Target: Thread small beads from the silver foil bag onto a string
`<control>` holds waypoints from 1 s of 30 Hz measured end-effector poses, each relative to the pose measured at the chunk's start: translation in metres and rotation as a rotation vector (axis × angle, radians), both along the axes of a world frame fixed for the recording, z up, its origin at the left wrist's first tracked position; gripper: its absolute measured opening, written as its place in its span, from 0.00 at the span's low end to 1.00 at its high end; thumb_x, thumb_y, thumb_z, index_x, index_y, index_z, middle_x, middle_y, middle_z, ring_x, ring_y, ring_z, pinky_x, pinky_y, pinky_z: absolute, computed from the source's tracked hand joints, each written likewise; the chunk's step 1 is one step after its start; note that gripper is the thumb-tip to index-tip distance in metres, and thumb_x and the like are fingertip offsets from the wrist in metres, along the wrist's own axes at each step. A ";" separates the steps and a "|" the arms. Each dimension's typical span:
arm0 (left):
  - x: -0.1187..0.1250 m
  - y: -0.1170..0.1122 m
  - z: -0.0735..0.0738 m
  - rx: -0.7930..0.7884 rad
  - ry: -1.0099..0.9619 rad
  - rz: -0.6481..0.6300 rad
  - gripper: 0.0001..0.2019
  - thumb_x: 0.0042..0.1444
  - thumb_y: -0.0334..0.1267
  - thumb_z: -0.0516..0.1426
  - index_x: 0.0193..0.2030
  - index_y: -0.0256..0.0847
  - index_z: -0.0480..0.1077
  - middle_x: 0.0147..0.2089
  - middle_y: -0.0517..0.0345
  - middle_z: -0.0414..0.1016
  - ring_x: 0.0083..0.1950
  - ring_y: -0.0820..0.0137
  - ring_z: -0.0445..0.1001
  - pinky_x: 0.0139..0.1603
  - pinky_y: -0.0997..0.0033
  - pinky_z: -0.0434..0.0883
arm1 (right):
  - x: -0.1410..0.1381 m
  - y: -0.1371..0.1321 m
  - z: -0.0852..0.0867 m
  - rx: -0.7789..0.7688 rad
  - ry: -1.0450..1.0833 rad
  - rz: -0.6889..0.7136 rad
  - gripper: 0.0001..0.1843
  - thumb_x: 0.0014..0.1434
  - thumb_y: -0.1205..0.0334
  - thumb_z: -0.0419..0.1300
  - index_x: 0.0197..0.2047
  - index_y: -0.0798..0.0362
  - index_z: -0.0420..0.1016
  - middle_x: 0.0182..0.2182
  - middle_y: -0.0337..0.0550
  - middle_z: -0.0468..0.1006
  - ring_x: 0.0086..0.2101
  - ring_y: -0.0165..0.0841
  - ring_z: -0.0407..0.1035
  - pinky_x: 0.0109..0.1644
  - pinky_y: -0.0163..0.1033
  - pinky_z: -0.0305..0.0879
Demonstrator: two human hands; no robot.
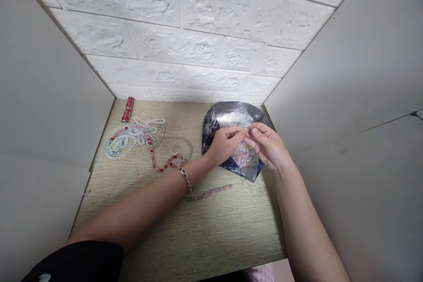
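My left hand (pixel 228 143) and my right hand (pixel 266 143) meet fingertip to fingertip above a silver-lined bag (pixel 236 112) with a dark blue outside. Both are closed in a pinch. Between them is something tiny and thin, too small to name. Loose mixed beads (pixel 245 155) in pink, clear and yellow lie in the bag under my hands. A short strand of pinkish beads (pixel 214 191) rests on the table, running from beside my left forearm. Around my left wrist is a silver chain bracelet (pixel 185 178).
Left on the wooden table (pixel 205 233) lies a tangle of white and pale blue bead strands (pixel 124 143), with a red bead strand (pixel 152 154) trailing from it. A small red cylinder (pixel 128 110) stands behind. Thread scraps (pixel 254 190) lie before the bag. Walls enclose three sides.
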State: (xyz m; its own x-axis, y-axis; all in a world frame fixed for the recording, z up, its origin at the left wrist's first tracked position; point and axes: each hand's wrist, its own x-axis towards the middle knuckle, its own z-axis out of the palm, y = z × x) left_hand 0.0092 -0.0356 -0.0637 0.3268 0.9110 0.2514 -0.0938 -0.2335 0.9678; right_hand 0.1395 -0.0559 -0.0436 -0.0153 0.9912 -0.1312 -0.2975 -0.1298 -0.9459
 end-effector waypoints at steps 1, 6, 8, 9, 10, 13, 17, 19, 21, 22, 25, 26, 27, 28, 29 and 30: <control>0.000 0.000 0.000 0.002 0.002 0.006 0.10 0.51 0.37 0.50 0.26 0.36 0.70 0.27 0.59 0.70 0.31 0.75 0.65 0.35 0.74 0.62 | 0.000 0.000 0.000 0.000 0.001 -0.004 0.09 0.44 0.60 0.64 0.30 0.51 0.70 0.28 0.34 0.71 0.32 0.22 0.68 0.44 0.30 0.67; 0.001 -0.001 0.000 0.010 0.001 0.017 0.11 0.51 0.39 0.51 0.26 0.38 0.71 0.26 0.58 0.71 0.31 0.74 0.67 0.32 0.73 0.63 | -0.001 0.000 0.001 0.005 0.025 -0.018 0.07 0.44 0.61 0.64 0.29 0.51 0.70 0.27 0.35 0.71 0.31 0.22 0.68 0.46 0.31 0.66; 0.001 -0.001 0.000 0.016 -0.002 0.008 0.11 0.51 0.39 0.51 0.26 0.38 0.71 0.27 0.58 0.71 0.32 0.74 0.67 0.33 0.73 0.63 | -0.001 0.000 0.001 0.005 0.049 -0.019 0.07 0.44 0.61 0.64 0.28 0.52 0.71 0.26 0.35 0.71 0.31 0.21 0.68 0.44 0.29 0.66; 0.001 -0.001 0.000 0.018 -0.004 0.003 0.11 0.51 0.39 0.51 0.26 0.38 0.72 0.27 0.58 0.72 0.32 0.74 0.67 0.33 0.73 0.64 | -0.001 0.000 0.001 0.006 0.061 -0.017 0.07 0.45 0.61 0.64 0.28 0.52 0.71 0.26 0.34 0.71 0.30 0.21 0.68 0.43 0.28 0.67; 0.001 -0.001 -0.001 0.020 -0.006 -0.002 0.11 0.51 0.40 0.51 0.26 0.38 0.72 0.27 0.58 0.72 0.32 0.74 0.67 0.33 0.73 0.64 | -0.001 0.000 0.000 0.009 0.071 -0.013 0.06 0.45 0.61 0.63 0.28 0.52 0.71 0.26 0.34 0.71 0.30 0.21 0.67 0.43 0.28 0.67; 0.001 0.000 -0.002 0.017 -0.006 -0.013 0.12 0.51 0.41 0.52 0.30 0.38 0.73 0.29 0.58 0.73 0.33 0.74 0.68 0.34 0.73 0.65 | -0.001 0.001 -0.001 0.025 0.113 -0.001 0.06 0.45 0.61 0.63 0.28 0.53 0.71 0.25 0.34 0.71 0.30 0.20 0.67 0.42 0.26 0.67; 0.000 0.001 -0.004 0.002 -0.004 -0.030 0.13 0.50 0.42 0.53 0.36 0.39 0.74 0.32 0.57 0.75 0.35 0.73 0.69 0.37 0.73 0.65 | -0.001 0.002 -0.002 0.025 0.152 -0.011 0.06 0.45 0.62 0.64 0.27 0.54 0.72 0.26 0.34 0.71 0.29 0.20 0.68 0.39 0.25 0.68; 0.000 0.000 -0.004 0.001 -0.005 -0.040 0.13 0.50 0.42 0.52 0.37 0.39 0.74 0.32 0.58 0.75 0.35 0.74 0.69 0.37 0.73 0.65 | -0.001 0.002 -0.002 0.016 0.154 -0.017 0.06 0.44 0.63 0.64 0.27 0.54 0.72 0.25 0.34 0.71 0.29 0.20 0.68 0.39 0.24 0.68; 0.000 0.000 -0.004 0.001 -0.003 -0.041 0.13 0.51 0.42 0.52 0.36 0.40 0.74 0.31 0.58 0.75 0.35 0.74 0.69 0.37 0.73 0.65 | -0.001 0.002 -0.002 0.007 0.151 -0.018 0.06 0.44 0.63 0.64 0.27 0.54 0.72 0.25 0.34 0.71 0.29 0.20 0.68 0.38 0.24 0.68; 0.000 0.000 -0.004 0.001 0.000 -0.039 0.13 0.51 0.42 0.52 0.36 0.40 0.74 0.30 0.59 0.74 0.34 0.74 0.69 0.37 0.74 0.65 | -0.002 0.002 -0.001 0.003 0.148 -0.018 0.06 0.44 0.63 0.64 0.27 0.54 0.73 0.25 0.34 0.71 0.29 0.20 0.68 0.38 0.24 0.68; 0.000 0.000 -0.003 -0.003 0.015 -0.034 0.13 0.51 0.42 0.52 0.34 0.39 0.74 0.30 0.58 0.74 0.33 0.75 0.68 0.36 0.74 0.64 | -0.002 0.002 -0.002 -0.007 0.139 -0.021 0.06 0.44 0.63 0.64 0.28 0.54 0.73 0.24 0.35 0.72 0.29 0.21 0.68 0.39 0.25 0.68; 0.000 0.000 -0.003 -0.003 0.018 -0.035 0.12 0.51 0.42 0.52 0.34 0.39 0.74 0.30 0.58 0.74 0.33 0.75 0.68 0.36 0.73 0.64 | -0.002 0.002 -0.002 -0.009 0.138 -0.020 0.06 0.44 0.63 0.64 0.28 0.54 0.73 0.24 0.35 0.72 0.29 0.21 0.68 0.39 0.25 0.68; 0.000 0.000 -0.003 -0.002 0.020 -0.036 0.12 0.51 0.42 0.52 0.33 0.38 0.74 0.29 0.58 0.73 0.33 0.75 0.68 0.36 0.73 0.64 | -0.001 0.002 -0.002 -0.011 0.139 -0.020 0.06 0.44 0.63 0.64 0.28 0.54 0.73 0.24 0.35 0.72 0.29 0.21 0.68 0.39 0.25 0.68; 0.000 0.000 -0.004 -0.001 0.021 -0.036 0.12 0.51 0.42 0.52 0.32 0.38 0.74 0.28 0.59 0.73 0.33 0.75 0.67 0.36 0.73 0.64 | -0.001 0.002 -0.002 -0.011 0.141 -0.021 0.06 0.44 0.63 0.64 0.28 0.54 0.73 0.24 0.35 0.71 0.28 0.21 0.68 0.38 0.25 0.68; 0.000 0.001 -0.004 0.000 0.020 -0.037 0.12 0.51 0.41 0.52 0.31 0.38 0.74 0.27 0.59 0.72 0.33 0.74 0.67 0.36 0.73 0.64 | -0.001 0.002 -0.002 -0.011 0.143 -0.023 0.07 0.44 0.63 0.64 0.28 0.54 0.73 0.24 0.35 0.71 0.28 0.21 0.68 0.38 0.25 0.68; 0.000 0.001 -0.004 0.000 0.019 -0.038 0.12 0.51 0.41 0.51 0.31 0.38 0.74 0.26 0.59 0.71 0.33 0.74 0.67 0.36 0.73 0.64 | -0.001 0.002 -0.002 -0.009 0.145 -0.024 0.07 0.44 0.63 0.64 0.28 0.55 0.72 0.24 0.35 0.71 0.28 0.21 0.68 0.38 0.25 0.68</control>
